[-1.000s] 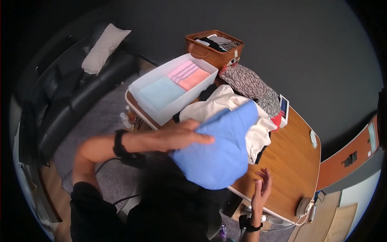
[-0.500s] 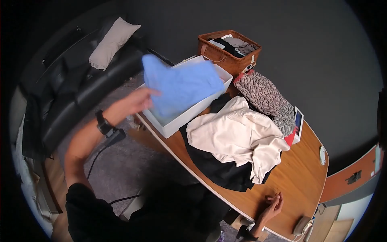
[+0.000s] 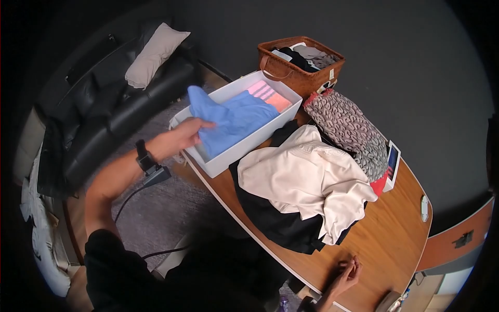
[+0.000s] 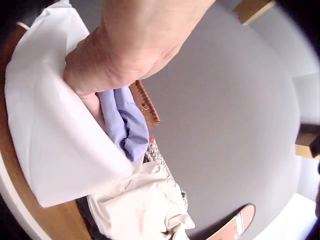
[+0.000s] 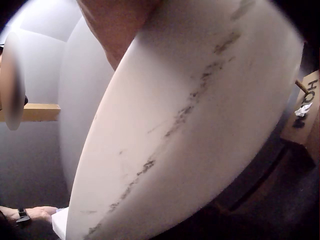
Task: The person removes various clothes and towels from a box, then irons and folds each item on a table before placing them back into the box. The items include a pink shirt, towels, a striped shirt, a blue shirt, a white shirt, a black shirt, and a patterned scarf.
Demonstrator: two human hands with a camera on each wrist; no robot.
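Left hand (image 3: 188, 132), left of centre in the head view, pinches blue cloth (image 3: 231, 122) lying in white bin (image 3: 211, 167); right hand (image 3: 347, 276), lower right over worktop (image 3: 382, 229), loosely curled, nothing in grip.

Pale pillow (image 3: 156, 56) on black, perhaps leather, sofa (image 3: 123, 103).

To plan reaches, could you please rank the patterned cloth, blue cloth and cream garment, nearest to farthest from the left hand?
1. Blue cloth, gripped by the left hand
2. Cream garment, right, mid-table
3. Patterned cloth, right, beyond it
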